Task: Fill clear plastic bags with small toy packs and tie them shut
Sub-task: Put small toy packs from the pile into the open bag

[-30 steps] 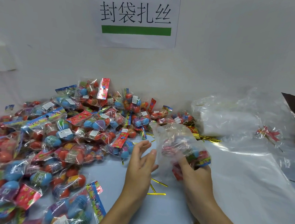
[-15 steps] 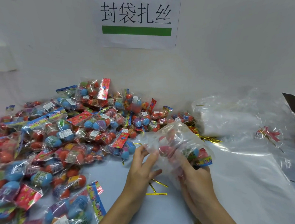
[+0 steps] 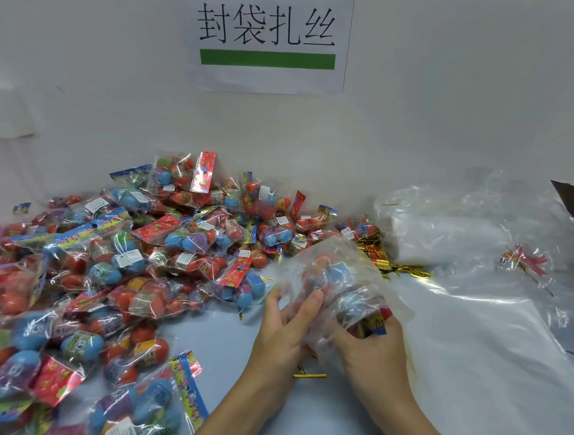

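Clear plastic bag [image 3: 341,290] with a few toy packs inside sits at the centre of the frame, held up just above the table [image 3: 240,351] between both hands. Left hand [image 3: 283,330] grips the bag's left side, its fingers curled against the crinkled plastic, with one fingertip pressed to the film near the red and blue toys inside. Right hand [image 3: 368,347] holds the bag from below and from the right; its fingers are wrapped round the plastic and mostly hidden by it. The bag's contents are blurred, though red and blue shapes show through.

A large heap of toy packs [image 3: 120,273] fills the left half of the frame, touching the wall at the back. A short gold twist tie [image 3: 309,376] lies on the table below the hands, and a bundle of gold ties [image 3: 378,259] lies behind the bag, right of centre. A stack of empty bags [image 3: 466,238] lies at the right, beside a wide flat sheet of plastic [image 3: 491,353]. A paper sign [image 3: 269,34] with a green bar hangs on the wall at top centre.
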The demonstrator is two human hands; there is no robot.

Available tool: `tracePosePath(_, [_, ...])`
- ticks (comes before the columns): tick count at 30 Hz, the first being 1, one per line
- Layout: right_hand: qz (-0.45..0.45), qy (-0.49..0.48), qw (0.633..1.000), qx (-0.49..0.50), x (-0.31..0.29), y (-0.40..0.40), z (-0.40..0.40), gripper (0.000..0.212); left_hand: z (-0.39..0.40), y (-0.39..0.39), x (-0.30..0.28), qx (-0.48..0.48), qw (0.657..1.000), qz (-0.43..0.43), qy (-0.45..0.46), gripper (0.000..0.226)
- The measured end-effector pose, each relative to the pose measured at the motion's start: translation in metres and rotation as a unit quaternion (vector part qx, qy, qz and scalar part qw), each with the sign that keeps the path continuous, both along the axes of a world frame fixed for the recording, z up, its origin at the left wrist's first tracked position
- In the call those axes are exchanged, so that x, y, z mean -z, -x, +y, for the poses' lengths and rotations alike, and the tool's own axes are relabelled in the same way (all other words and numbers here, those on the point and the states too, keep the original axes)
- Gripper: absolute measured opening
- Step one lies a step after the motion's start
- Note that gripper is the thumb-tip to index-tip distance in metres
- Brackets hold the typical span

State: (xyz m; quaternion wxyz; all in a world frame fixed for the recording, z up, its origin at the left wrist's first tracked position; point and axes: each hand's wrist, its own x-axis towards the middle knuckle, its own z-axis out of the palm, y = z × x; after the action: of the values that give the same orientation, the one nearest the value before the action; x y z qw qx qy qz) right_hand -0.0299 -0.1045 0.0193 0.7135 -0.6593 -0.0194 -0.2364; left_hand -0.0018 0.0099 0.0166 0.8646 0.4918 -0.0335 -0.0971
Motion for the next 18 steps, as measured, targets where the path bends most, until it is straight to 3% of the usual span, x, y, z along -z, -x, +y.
tracePosePath(6, [0.022, 0.057, 0.995, 0.082, 0.004, 0.000, 0.000, 0.029, -0.001, 0.002, 0.001, 0.036, 0.998, 0.020, -0.043, 0.063])
tracePosePath(18, [0.047, 0.089, 0.980, 0.169, 0.000, 0.002, -0.004, 0.042, -0.005, 0.011, -0.003, 0.103, 0.987, 0.039, -0.115, 0.069])
